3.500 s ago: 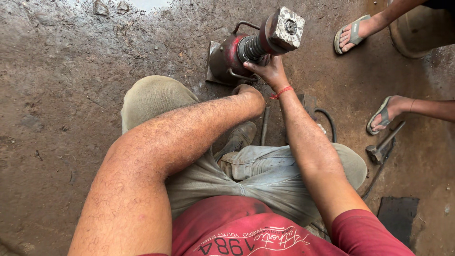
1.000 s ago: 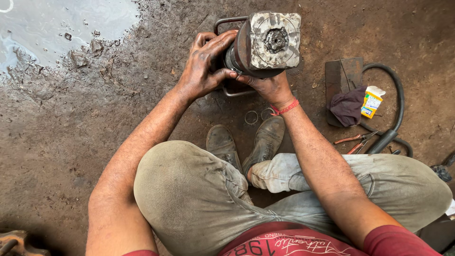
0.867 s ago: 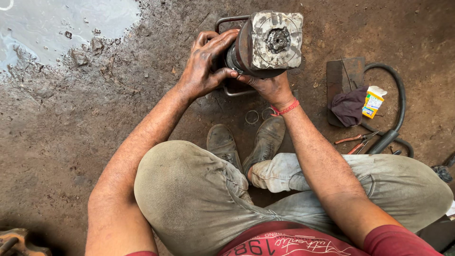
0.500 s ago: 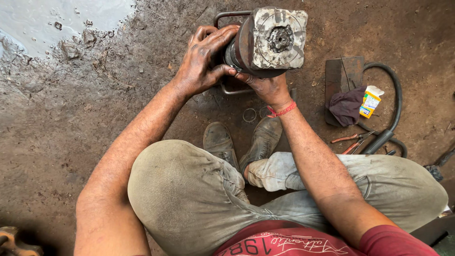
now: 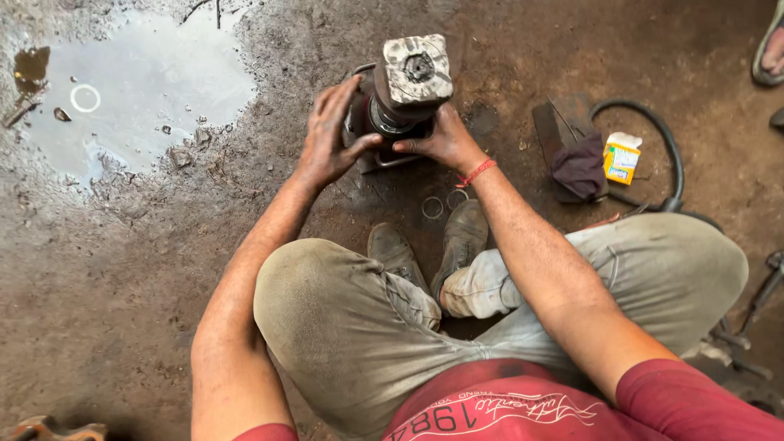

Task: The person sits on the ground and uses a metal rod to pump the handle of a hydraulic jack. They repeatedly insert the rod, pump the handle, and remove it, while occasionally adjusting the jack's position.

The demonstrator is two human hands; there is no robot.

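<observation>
The person squats on the dirt floor [image 5: 122, 269] with both hands on a grimy metal part [image 5: 404, 94], a thick cylinder with a square, worn end plate facing up at the camera. It stands upright on the floor just ahead of the person's 2 shoes [image 5: 433, 249], resting in a small metal frame.

The left hand [image 5: 331, 135] presses against the part's left side, fingers spread and pointing up, thumb reaching toward the cylinder; its grip is wide, more a flat press than a clasp. The right hand [image 5: 437, 139] cups the lower right side of the cylinder, fingers curled around it in a holding grip (a red thread band sits at that wrist).

2 small metal rings [image 5: 443, 202] lie on the floor between the part and the shoes. To the right, well apart, a dark cloth [image 5: 578, 167] lies over a flat block beside a small yellow box [image 5: 621, 159] and a black hose [image 5: 657, 139]. A puddle [image 5: 139, 90] spreads at the upper left, with a pale ring [image 5: 85, 98] in it. Another person's sandalled foot [image 5: 769, 53] shows at the top right edge.
</observation>
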